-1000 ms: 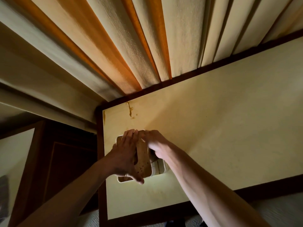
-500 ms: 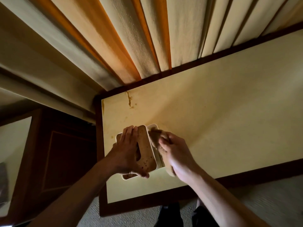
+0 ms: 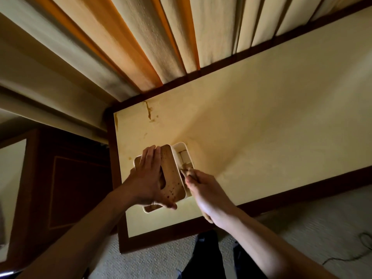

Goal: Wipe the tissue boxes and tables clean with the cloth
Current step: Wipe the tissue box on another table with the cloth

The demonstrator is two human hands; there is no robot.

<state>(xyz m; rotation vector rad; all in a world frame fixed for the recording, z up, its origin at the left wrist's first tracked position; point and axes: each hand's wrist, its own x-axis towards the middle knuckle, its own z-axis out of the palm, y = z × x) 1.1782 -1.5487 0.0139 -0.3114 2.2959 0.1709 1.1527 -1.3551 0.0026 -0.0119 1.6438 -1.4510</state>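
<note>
Head view: tissue box [image 3: 181, 158] between both hands, cloth [image 3: 188, 171] in right.

Dim, warm light glows through the curtains [image 3: 141, 47]; the surface [image 3: 261, 121] catches it, the left corner sinks into shadow, and edges bow outward.
</note>
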